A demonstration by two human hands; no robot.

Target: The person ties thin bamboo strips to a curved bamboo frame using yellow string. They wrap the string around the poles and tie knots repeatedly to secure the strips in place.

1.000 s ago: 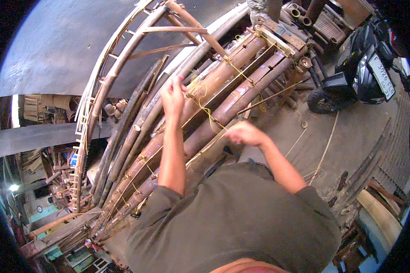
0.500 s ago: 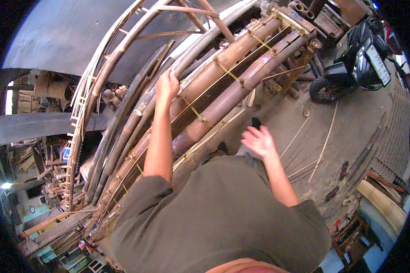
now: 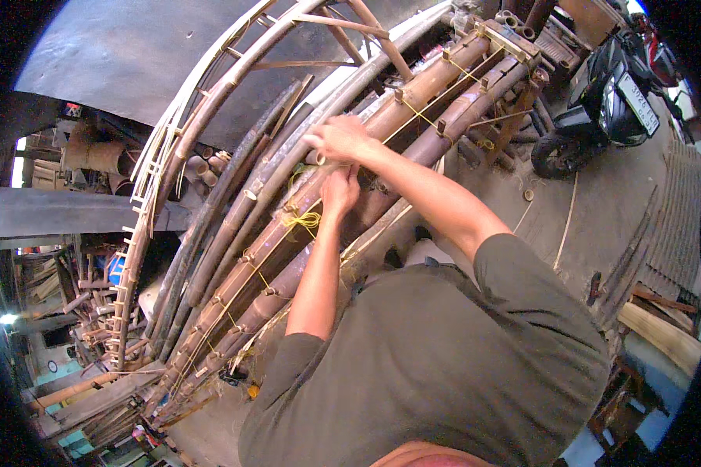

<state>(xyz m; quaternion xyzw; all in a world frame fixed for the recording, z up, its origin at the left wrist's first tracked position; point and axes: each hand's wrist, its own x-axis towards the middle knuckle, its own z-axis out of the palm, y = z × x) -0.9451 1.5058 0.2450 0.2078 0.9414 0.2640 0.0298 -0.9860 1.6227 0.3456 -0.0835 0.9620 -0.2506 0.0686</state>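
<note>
While the person's dark shirt [image 3: 428,366] is filling the foreground, a bundle of yellow cord [image 3: 302,222] is hanging against the upper thick bamboo pole [image 3: 422,86]. Just beside it, the left hand [image 3: 341,191] is staying low over the pole, its grip curled nearly closed; whether it is holding cord, I cannot tell. Right above, the right hand [image 3: 339,140] is crossing over, its fingers half bent and its hold likewise unclear. A second thick pole [image 3: 463,113] is running alongside, tied across with cord. Beyond, a curved bamboo frame [image 3: 196,127] is standing, and a motorcycle [image 3: 600,117] is occupying the floor at upper right.
</note>
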